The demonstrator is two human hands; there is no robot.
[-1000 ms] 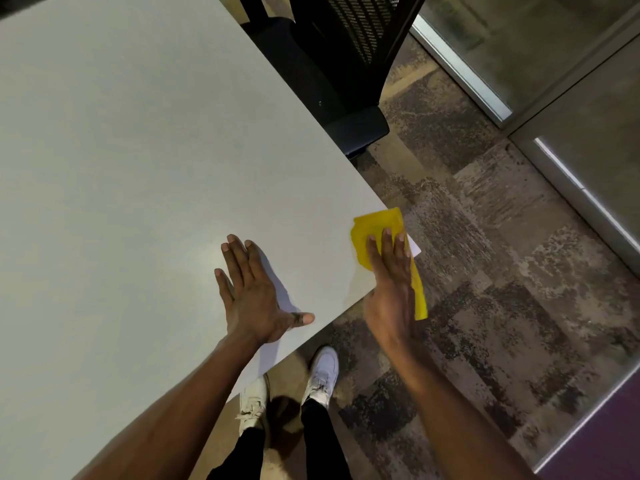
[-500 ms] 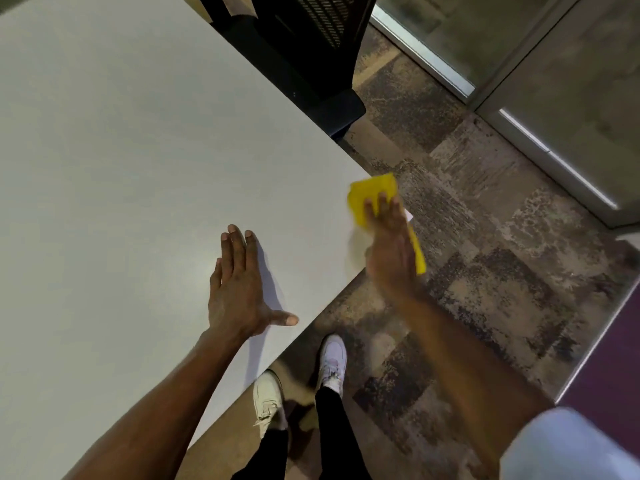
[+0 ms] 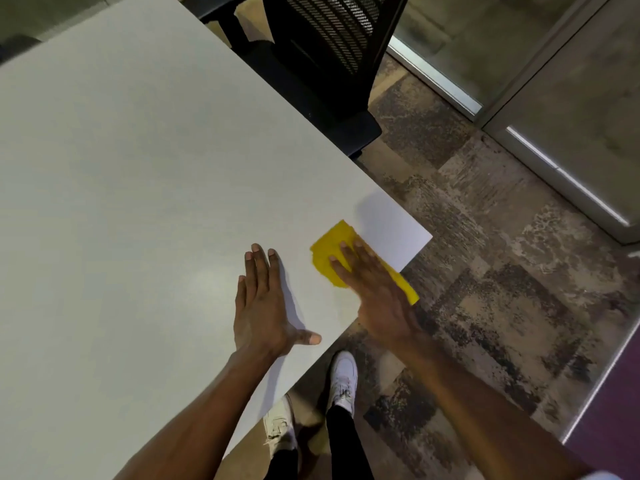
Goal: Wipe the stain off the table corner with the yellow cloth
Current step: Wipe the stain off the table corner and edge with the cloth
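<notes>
stage: wiping seems underway, finish unconfirmed | right hand [image 3: 372,292] is pressing flat, fingers spread, on the crumpled yellow cloth [image 3: 329,252] near the pale grey table's corner [image 3: 412,233] | left hand [image 3: 265,299] is resting open-palmed beside it | stain: not discernible

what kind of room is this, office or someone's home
Most likely an office or meeting room: a large plain white table, a black mesh-back office chair, patterned carpet tiles and a metal-framed glass partition.
</notes>
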